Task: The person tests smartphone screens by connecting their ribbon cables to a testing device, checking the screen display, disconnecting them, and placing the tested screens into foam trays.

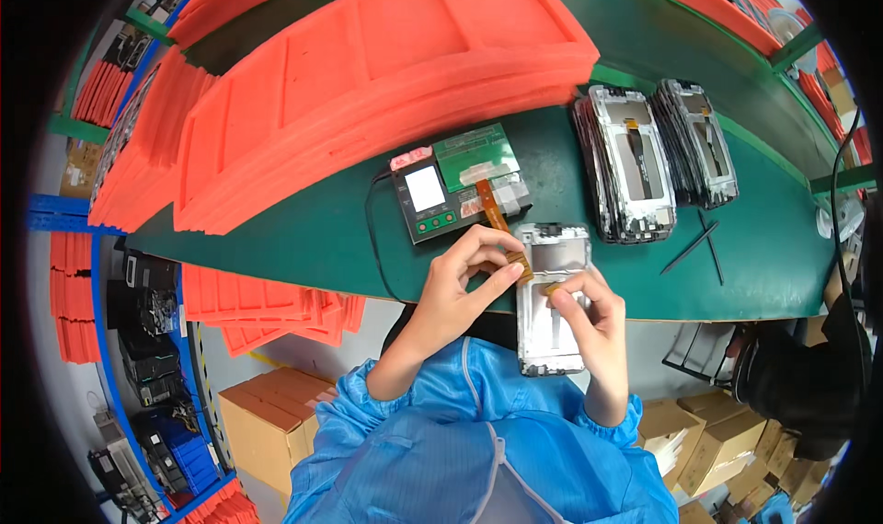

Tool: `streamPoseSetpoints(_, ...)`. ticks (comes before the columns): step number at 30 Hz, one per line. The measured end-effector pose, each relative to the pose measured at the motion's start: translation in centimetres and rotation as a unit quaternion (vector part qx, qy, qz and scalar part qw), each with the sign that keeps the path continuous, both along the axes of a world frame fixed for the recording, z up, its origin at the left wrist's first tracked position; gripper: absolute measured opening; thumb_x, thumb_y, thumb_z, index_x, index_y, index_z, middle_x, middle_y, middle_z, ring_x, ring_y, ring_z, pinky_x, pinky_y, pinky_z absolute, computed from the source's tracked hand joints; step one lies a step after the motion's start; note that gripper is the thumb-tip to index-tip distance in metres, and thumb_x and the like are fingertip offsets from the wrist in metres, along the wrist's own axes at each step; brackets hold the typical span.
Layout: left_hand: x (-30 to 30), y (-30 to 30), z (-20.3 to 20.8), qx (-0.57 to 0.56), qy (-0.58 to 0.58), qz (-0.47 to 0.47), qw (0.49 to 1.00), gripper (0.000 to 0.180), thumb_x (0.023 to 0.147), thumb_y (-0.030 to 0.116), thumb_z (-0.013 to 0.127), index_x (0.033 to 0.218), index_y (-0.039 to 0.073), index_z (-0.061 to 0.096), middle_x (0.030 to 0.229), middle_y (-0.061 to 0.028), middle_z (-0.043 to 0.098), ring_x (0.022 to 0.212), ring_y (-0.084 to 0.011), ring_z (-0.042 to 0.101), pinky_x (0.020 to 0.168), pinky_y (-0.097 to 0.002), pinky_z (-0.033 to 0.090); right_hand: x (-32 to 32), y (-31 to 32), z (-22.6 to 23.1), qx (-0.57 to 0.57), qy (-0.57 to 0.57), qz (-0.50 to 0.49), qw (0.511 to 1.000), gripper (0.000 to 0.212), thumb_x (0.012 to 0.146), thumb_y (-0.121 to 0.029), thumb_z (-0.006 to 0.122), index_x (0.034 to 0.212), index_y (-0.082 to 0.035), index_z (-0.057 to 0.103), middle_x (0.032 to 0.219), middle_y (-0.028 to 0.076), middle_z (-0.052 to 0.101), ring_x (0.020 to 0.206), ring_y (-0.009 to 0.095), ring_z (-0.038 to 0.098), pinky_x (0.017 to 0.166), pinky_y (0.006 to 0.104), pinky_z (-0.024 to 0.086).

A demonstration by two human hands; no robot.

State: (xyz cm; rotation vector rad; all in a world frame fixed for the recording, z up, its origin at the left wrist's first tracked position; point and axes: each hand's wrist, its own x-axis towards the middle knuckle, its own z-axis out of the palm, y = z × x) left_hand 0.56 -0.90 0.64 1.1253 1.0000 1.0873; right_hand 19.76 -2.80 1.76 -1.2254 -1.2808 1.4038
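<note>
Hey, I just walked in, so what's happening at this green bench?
A person in a blue jacket is working on a phone-sized frame at the near edge. The left hand pinches the orange ribbon cable that runs from a black box with a lit screen. The right hand grips a small yellowish tab over the frame. Similar frames stand stacked to the right.

A head-worn fisheye looks down, close by, on the hands point(451, 285) and green bench point(773, 239).
</note>
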Motion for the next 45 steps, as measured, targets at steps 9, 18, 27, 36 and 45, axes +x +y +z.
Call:
streamPoseSetpoints(9, 0.0, -0.2, -0.8, 0.021, 0.025, 0.023, 0.999, 0.028, 0.086, 0.000, 0.068, 0.111, -0.001, 0.056, 0.107, -0.0056, 0.061, 0.087, -0.0060, 0.058, 0.075, -0.0211, 0.045, -1.7, 0.5, -0.7, 0.037, -0.036, 0.009, 0.999, 0.007, 0.084, -0.005, 0.067, 0.082, 0.001, 0.065, 0.094, 0.009, 0.057, 0.081, 0.013, 0.053, 0.069, 0.0254, 0.041)
streamPoseSetpoints(18, -0.4, -0.3, -0.8, 0.047, 0.051, -0.004, 0.998, 0.028, 0.085, 0.001, 0.069, 0.110, -0.002, 0.056, 0.099, -0.0039, 0.063, 0.082, -0.0053, 0.058, 0.072, -0.0204, 0.044, -1.8, 0.4, -0.6, 0.028, -0.055, 0.004, 0.998, 0.007, 0.083, -0.006, 0.068, 0.082, 0.001, 0.065, 0.096, 0.009, 0.059, 0.081, 0.013, 0.053, 0.068, 0.0255, 0.041)
streamPoseSetpoints(27, -0.3, -0.3, -0.8, 0.045, 0.034, 0.007, 0.998, 0.029, 0.085, 0.001, 0.069, 0.111, -0.002, 0.056, 0.097, -0.0040, 0.064, 0.081, -0.0051, 0.058, 0.072, -0.0204, 0.044, -1.8, 0.3, -0.6, -0.001, -0.030, 0.007, 1.000, 0.008, 0.084, -0.006, 0.068, 0.079, 0.000, 0.065, 0.089, 0.007, 0.059, 0.083, 0.013, 0.053, 0.072, 0.0256, 0.041)
streamPoseSetpoints(36, -0.5, -0.3, -1.2, 0.051, 0.034, 0.001, 0.998, 0.031, 0.084, 0.000, 0.070, 0.112, -0.002, 0.056, 0.103, -0.0051, 0.061, 0.085, -0.0062, 0.059, 0.074, -0.0216, 0.045, -2.2, 0.4, -0.4, 0.012, -0.024, -0.007, 1.000, 0.008, 0.085, -0.007, 0.067, 0.081, 0.000, 0.067, 0.081, 0.007, 0.062, 0.087, 0.015, 0.053, 0.074, 0.0272, 0.041)
streamPoseSetpoints(45, -0.6, -0.4, -1.2, 0.076, 0.044, -0.025, 0.996, 0.044, 0.085, -0.002, 0.067, 0.124, -0.001, 0.047, 0.101, -0.0056, 0.061, 0.089, -0.0085, 0.056, 0.079, -0.0238, 0.044, -2.2, 0.3, -0.6, 0.034, -0.065, 0.001, 0.997, 0.008, 0.086, -0.007, 0.066, 0.083, 0.000, 0.069, 0.081, 0.007, 0.064, 0.085, 0.016, 0.053, 0.073, 0.0291, 0.042)
